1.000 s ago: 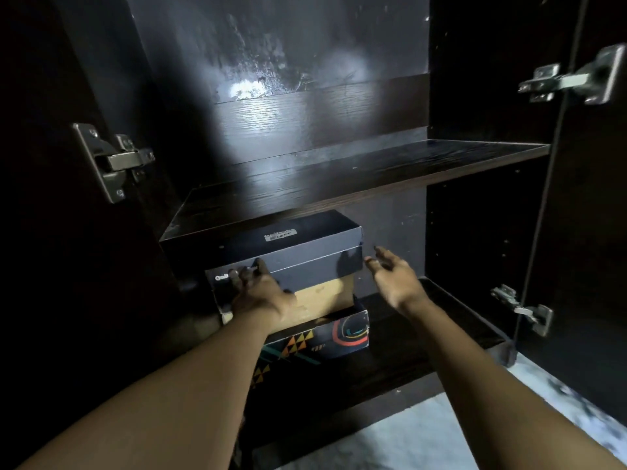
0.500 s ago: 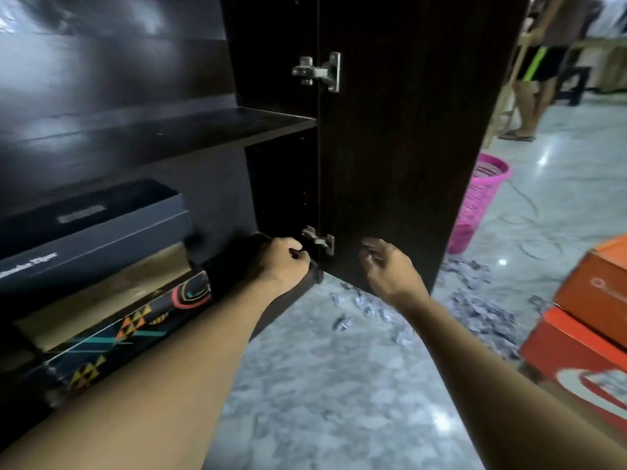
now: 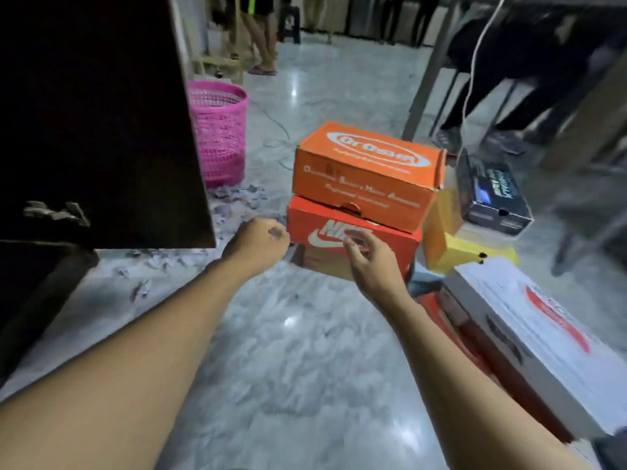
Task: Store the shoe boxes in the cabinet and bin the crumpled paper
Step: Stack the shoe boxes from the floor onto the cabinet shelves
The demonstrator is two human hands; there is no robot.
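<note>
Plainly, 2 stacked shoe boxes stood on the marble floor (image 3: 305, 361) ahead: an orange box (image 3: 366, 171) lay on a red box (image 3: 383, 245), with the dark cabinet door (image 3: 95, 113) off to the left. The left hand (image 3: 258, 242) was curled into an empty fist just beside the red box's left end. The right hand (image 3: 368, 266) hung before its front face, fingers loosely bent, holding nothing. Being cardboard, the boxes were probably light and fairly stiff, though a lid might slide, so palms pressed on both short ends looked safest. Scraps of crumpled paper (image 3: 237, 195) lay scattered near the pink basket (image 3: 217, 130).
</note>
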